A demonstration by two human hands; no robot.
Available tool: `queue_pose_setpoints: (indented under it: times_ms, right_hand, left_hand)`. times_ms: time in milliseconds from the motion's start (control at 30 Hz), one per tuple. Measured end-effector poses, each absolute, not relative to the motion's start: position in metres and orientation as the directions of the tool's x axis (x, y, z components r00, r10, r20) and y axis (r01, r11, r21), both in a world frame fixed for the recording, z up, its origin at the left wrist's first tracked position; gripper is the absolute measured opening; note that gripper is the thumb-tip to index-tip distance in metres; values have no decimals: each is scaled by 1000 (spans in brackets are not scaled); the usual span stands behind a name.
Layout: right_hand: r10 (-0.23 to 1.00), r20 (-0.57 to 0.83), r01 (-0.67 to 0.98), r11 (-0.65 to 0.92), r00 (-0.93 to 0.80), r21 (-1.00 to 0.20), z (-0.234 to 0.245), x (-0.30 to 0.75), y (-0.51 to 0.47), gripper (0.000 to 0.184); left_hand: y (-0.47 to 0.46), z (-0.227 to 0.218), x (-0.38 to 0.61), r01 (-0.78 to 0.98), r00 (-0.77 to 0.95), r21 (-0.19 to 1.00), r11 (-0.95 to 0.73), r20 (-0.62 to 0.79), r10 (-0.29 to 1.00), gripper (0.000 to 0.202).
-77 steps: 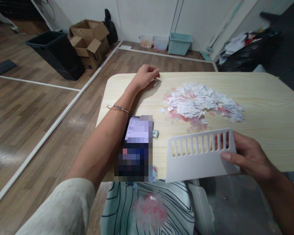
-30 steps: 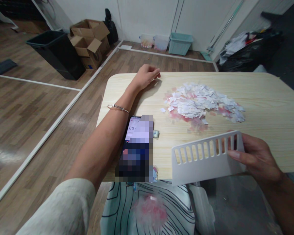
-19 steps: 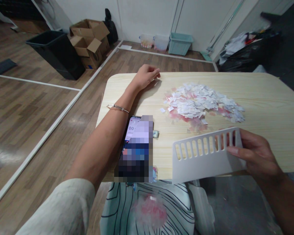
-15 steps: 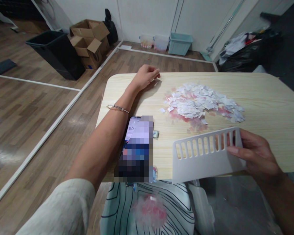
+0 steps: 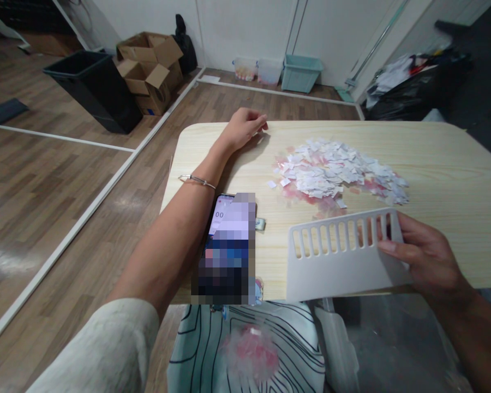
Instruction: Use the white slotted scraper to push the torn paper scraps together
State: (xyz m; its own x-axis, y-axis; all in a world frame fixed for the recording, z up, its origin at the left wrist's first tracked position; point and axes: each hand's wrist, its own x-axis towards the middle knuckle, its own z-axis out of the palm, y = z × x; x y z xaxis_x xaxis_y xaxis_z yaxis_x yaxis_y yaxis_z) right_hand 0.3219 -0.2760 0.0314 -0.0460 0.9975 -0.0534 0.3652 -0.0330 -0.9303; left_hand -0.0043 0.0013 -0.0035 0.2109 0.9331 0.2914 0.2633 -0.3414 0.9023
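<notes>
My right hand (image 5: 423,259) grips the right end of a white plastic panel with a row of slots (image 5: 339,262), held upright over the near edge of the light wooden table (image 5: 454,180). Just beyond the panel lies a heap of small white and pink paper scraps (image 5: 337,172). My left hand (image 5: 243,126) rests at the table's far left with its fingers curled under, and whether they hold anything is hidden. A thin bracelet (image 5: 196,179) sits on that forearm. A phone (image 5: 227,240) lies beside the forearm.
A clear plastic bin (image 5: 393,344) stands below the table's near edge at the right. Some pink scraps (image 5: 251,352) lie on my lap. On the floor behind are a black bin (image 5: 90,90), cardboard boxes (image 5: 151,68), a teal basket (image 5: 300,71) and black bags (image 5: 417,87).
The slotted panel has shifted slightly to the right and risen a little toward the scrap heap in my right hand. My left hand has stayed still.
</notes>
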Motion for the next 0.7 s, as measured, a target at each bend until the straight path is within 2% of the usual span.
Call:
queue_pose_setpoints:
  times_ms: [300, 700]
  right_hand:
    - [994, -94, 321, -69, -62, -944, 30, 322, -277, 33]
    - [999, -33, 401, -16, -34, -916, 33, 315, -272, 25]
  left_hand:
    - [1, -3, -4, 282, 205, 895, -344, 294, 933, 28]
    - [2, -4, -4, 297, 206, 884, -362, 311, 928, 29]
